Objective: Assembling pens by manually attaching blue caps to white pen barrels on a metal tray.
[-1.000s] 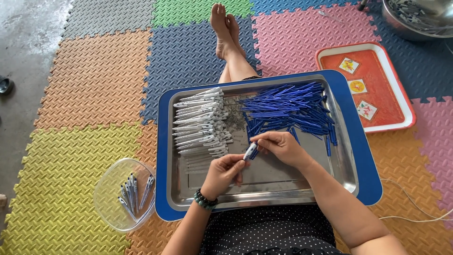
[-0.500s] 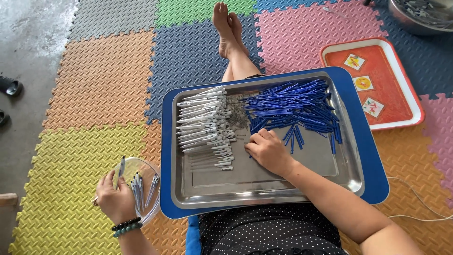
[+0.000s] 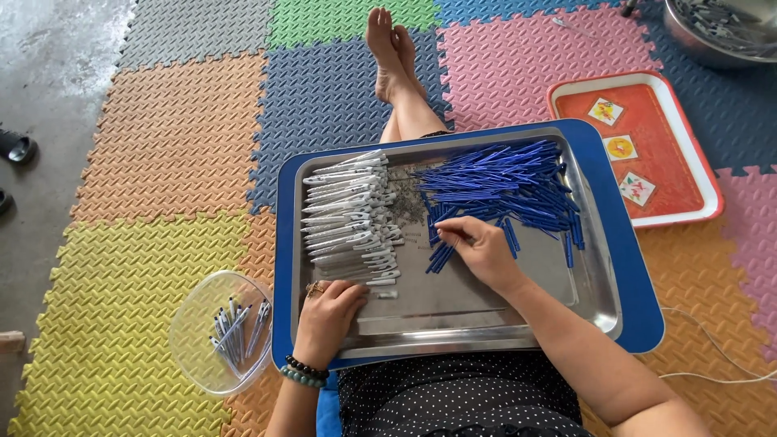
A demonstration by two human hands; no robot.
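Steel tray (image 3: 595,279): blue pen barrels (image 3: 502,190) under right fingers (image 3: 453,233)

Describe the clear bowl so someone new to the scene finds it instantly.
Start at the blue-rimmed metal tray on the person's lap. Just off its near-left corner, on the yellow floor mat beside the left hand, sits the clear plastic bowl. It is the only see-through container, and it holds a few assembled pens rather than loose piles.

Orange tray (image 3: 678,212) with picture cards on mat, right; metal bowl (image 3: 712,32) top right; black sandal (image 3: 16,146) left.
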